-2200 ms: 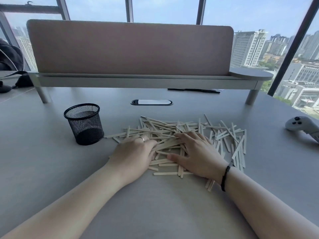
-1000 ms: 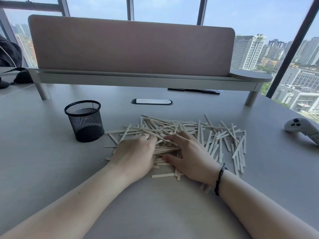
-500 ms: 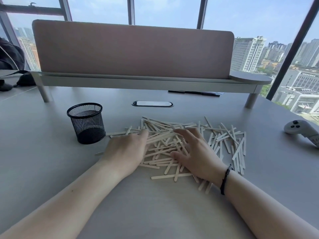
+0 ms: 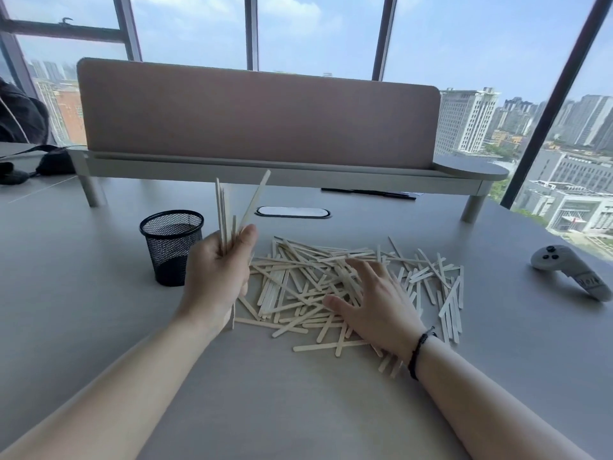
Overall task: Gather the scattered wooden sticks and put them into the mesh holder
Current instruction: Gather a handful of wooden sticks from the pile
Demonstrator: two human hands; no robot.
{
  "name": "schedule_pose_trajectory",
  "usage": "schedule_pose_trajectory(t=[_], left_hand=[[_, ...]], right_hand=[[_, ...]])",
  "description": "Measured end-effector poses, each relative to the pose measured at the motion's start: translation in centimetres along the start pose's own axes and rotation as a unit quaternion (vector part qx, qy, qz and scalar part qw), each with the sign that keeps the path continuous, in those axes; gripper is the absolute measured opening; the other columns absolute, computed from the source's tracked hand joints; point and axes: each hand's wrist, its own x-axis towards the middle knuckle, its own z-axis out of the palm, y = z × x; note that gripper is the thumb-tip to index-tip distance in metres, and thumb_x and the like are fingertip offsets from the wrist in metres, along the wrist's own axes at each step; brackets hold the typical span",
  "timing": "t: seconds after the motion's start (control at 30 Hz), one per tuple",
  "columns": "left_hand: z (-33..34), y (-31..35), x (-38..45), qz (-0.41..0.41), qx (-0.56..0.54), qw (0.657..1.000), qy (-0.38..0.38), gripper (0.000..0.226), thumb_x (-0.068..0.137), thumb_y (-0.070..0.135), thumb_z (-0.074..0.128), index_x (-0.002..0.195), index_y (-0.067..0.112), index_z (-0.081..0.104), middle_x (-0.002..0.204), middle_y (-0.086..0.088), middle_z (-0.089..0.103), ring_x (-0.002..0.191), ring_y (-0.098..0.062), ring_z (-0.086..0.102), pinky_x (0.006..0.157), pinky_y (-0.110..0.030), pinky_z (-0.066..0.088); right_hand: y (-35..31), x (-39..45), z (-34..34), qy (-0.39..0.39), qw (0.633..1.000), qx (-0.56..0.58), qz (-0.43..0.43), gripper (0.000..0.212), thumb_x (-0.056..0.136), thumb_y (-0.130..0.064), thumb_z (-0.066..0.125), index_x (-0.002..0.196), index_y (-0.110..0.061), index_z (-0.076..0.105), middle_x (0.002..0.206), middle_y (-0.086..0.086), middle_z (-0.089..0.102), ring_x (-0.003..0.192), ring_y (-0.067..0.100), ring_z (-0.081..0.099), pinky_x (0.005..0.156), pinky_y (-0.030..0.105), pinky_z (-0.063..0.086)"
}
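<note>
left hand (image 4: 217,273) around sticks (image 4: 225,207)

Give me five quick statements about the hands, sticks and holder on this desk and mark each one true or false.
1. The left hand grips a bunch of sticks raised off the table. True.
2. The holder lies tipped on its side. False: it stands upright.
3. The right hand is spread open over the pile. True.
4. The holder stands right of the pile. False: it stands left of it.
5. A controller lies on the table at far right. True.
</note>
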Motion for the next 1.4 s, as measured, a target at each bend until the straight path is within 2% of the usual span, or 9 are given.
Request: schedule_pose_trajectory(t=[0.1, 0.23, 0.33, 0.43, 0.53, 0.63, 0.9, 1.2, 1.4], left_hand=[[0.0, -0.4, -0.6, 0.010, 0.009, 1.000, -0.024, 0.048, 0.092, 0.035, 0.069, 0.057, 0.021, 0.039, 0.047, -0.002, 0.031, 0.034, -0.012, 0.025, 0.042, -0.018, 0.023], [0.3, -0.2, -1.2, 0.045, 0.061, 0.997, -0.019, 0.062, 0.083, 0.051, 0.067, 0.057, 0.006, 0.032, 0.047, -0.018, 0.031, 0.043, -0.024, 0.030, 0.042, -0.042, 0.030], [0.4, 0.0, -1.5, 0.073, 0.097, 0.993, -0.007, 0.068, 0.086, 0.051, 0.065, 0.058, -0.001, 0.031, 0.050, -0.030, 0.033, 0.043, -0.036, 0.033, 0.045, -0.048, 0.037], [0.4, -0.3, -1.7, 0.078, 0.123, 0.989, -0.005, 0.067, 0.088, 0.052, 0.062, 0.058, 0.000, 0.031, 0.051, -0.029, 0.032, 0.044, -0.037, 0.034, 0.046, -0.048, 0.038], [0.6, -0.7, -1.8, 0.058, 0.121, 0.991, -0.013, 0.061, 0.087, 0.052, 0.062, 0.059, 0.010, 0.028, 0.051, -0.018, 0.027, 0.049, -0.025, 0.028, 0.047, -0.051, 0.037], [0.8, -0.9, -1.8, 0.047, 0.120, 0.991, -0.022, 0.057, 0.087, 0.050, 0.063, 0.058, 0.016, 0.027, 0.051, -0.005, 0.026, 0.050, -0.020, 0.026, 0.045, -0.051, 0.035], [0.8, -1.0, -2.0, 0.061, 0.150, 0.986, -0.040, 0.059, 0.088, 0.050, 0.062, 0.058, 0.014, 0.027, 0.051, -0.011, 0.028, 0.048, -0.023, 0.030, 0.044, -0.049, 0.033], [1.0, -1.4, -2.0, 0.084, 0.171, 0.981, -0.045, 0.056, 0.094, 0.036, 0.062, 0.057, 0.016, 0.026, 0.049, 0.001, 0.026, 0.047, -0.016, 0.026, 0.049, -0.036, 0.025], [1.1, -1.1, -2.2, 0.076, 0.161, 0.983, -0.049, 0.057, 0.093, 0.043, 0.059, 0.056, 0.018, 0.025, 0.049, -0.001, 0.025, 0.048, -0.018, 0.025, 0.045, -0.044, 0.027]], right_hand=[[-0.6, -0.1, 0.3, -0.035, 0.998, -0.036, 0.025, 0.094, 0.073, -0.086, 0.047, 0.150, -0.034, 0.027, 0.149, -0.002, 0.039, 0.136, 0.024, 0.037, 0.112, 0.038, 0.028], [-1.0, 0.7, 0.4, -0.056, 0.997, -0.027, 0.039, 0.105, 0.068, -0.090, 0.047, 0.150, -0.028, 0.027, 0.151, 0.001, 0.038, 0.138, 0.027, 0.036, 0.112, 0.040, 0.032], [-1.0, 1.6, 0.5, -0.045, 0.997, -0.003, 0.061, 0.101, 0.070, -0.083, 0.057, 0.147, -0.023, 0.034, 0.147, 0.006, 0.043, 0.135, 0.029, 0.039, 0.108, 0.040, 0.036], [-1.4, 2.1, 1.1, -0.011, 0.999, 0.000, 0.052, 0.081, 0.079, -0.070, 0.062, 0.142, -0.023, 0.044, 0.138, 0.007, 0.054, 0.127, 0.031, 0.046, 0.101, 0.038, 0.038], [-1.8, 2.2, 1.7, 0.012, 0.999, -0.017, 0.028, 0.068, 0.084, -0.061, 0.064, 0.137, -0.021, 0.048, 0.129, 0.010, 0.055, 0.117, 0.032, 0.053, 0.094, 0.037, 0.043], [-1.9, 2.5, 1.8, 0.008, 0.999, -0.051, 0.018, 0.066, 0.086, -0.063, 0.059, 0.134, -0.020, 0.049, 0.124, 0.012, 0.052, 0.110, 0.035, 0.056, 0.093, 0.040, 0.045], [-1.4, 3.5, 1.4, -0.013, 0.998, -0.068, -0.007, 0.084, 0.070, -0.081, 0.060, 0.125, -0.018, 0.052, 0.117, 0.009, 0.058, 0.102, 0.032, 0.062, 0.081, 0.041, 0.053], [-0.3, 3.4, 0.9, 0.031, 0.989, -0.134, -0.053, 0.047, 0.089, -0.060, 0.057, 0.104, -0.016, 0.061, 0.104, 0.004, 0.063, 0.086, 0.030, 0.064, 0.069, 0.039, 0.053], [-0.3, 3.3, 0.8, 0.040, 0.983, -0.165, -0.072, 0.044, 0.092, -0.063, 0.051, 0.080, -0.021, 0.046, 0.097, 0.002, 0.061, 0.081, 0.026, 0.062, 0.061, 0.034, 0.044]])
